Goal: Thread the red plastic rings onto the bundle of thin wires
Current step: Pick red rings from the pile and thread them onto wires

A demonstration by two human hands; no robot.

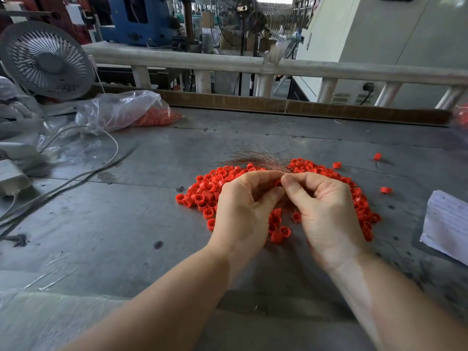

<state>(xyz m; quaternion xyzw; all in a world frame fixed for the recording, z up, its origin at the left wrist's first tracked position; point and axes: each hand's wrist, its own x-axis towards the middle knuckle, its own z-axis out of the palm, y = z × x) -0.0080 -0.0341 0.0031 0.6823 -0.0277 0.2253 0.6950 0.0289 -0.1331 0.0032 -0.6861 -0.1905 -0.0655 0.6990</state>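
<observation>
At the far left a grey desk fan (46, 59) stands at the back of the grey counter (101, 224), tilted slightly toward the camera. Below it white cables (83, 171) loop across the counter surface beside a white adapter (11, 177). Just to the right of the fan lies a crumpled clear plastic bag (121, 110), with a clump of red pieces showing through its right end.

Near the middle of the counter a pile of red plastic rings (210, 188) spreads out in a wide heap. The person's left hand (243, 209) hovers over the pile with its fingers curled inward, thumb and fingertips pinched together at the meeting point of the two hands. The bundle of thin wires (255, 160), coppery and fine, fans out from that pinch toward the back and left, lying just above the rings. The right hand (326, 211) faces the left, fingers likewise curled, its thumb and forefinger pinching at the same spot; a glimpse of red shows between the fingertips of the two hands, though how it sits on the wires is hidden. A short wire end pokes out under the right palm.

Further right, three stray rings (386, 190) lie apart from the pile. At the right edge a stack of white paper (448, 224) rests on the counter. A pale railing (304, 67) runs along the back.
</observation>
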